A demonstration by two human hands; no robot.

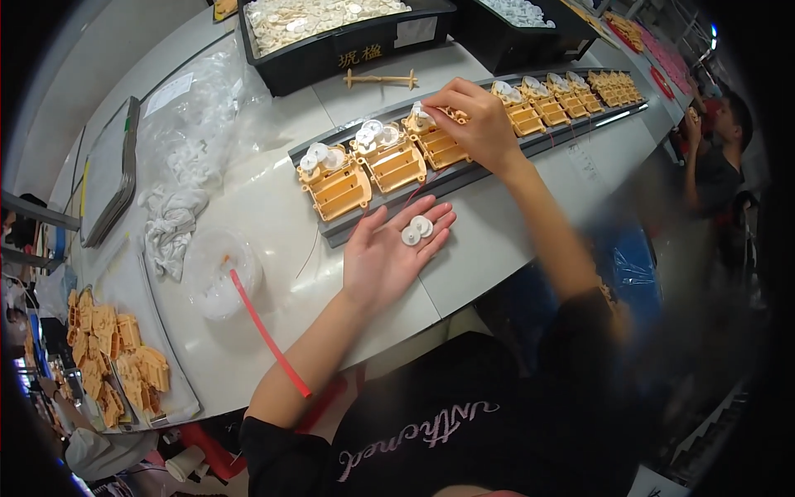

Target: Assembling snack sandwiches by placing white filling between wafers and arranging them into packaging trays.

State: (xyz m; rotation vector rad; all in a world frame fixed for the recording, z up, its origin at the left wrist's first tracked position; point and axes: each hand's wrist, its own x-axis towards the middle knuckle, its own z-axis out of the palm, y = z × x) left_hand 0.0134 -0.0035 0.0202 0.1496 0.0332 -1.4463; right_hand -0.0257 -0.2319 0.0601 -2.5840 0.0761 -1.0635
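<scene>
My left hand [387, 253] is palm up with its fingers stretched out, and a few small white plastic gears [418, 229] lie on the fingers. Over a row of yellow-orange plastic housings on a long grey rack [335, 230], my right hand [480, 124] has its thumb and fingertips pinched together. They meet at white gears [420, 118] on the third housing [443, 149] from the left; what the pinch holds is hidden. The leftmost housing [339, 192] and the second housing [397, 168] also carry white gears at their far ends.
Behind the rack stand a black bin [356, 62] of white parts and another black bin [530, 45]. A yellow axle-like piece [381, 79] lies before them. At left are plastic bags [186, 157], a clear round tub [207, 290] with a red strip [269, 335], and loose housings [108, 348].
</scene>
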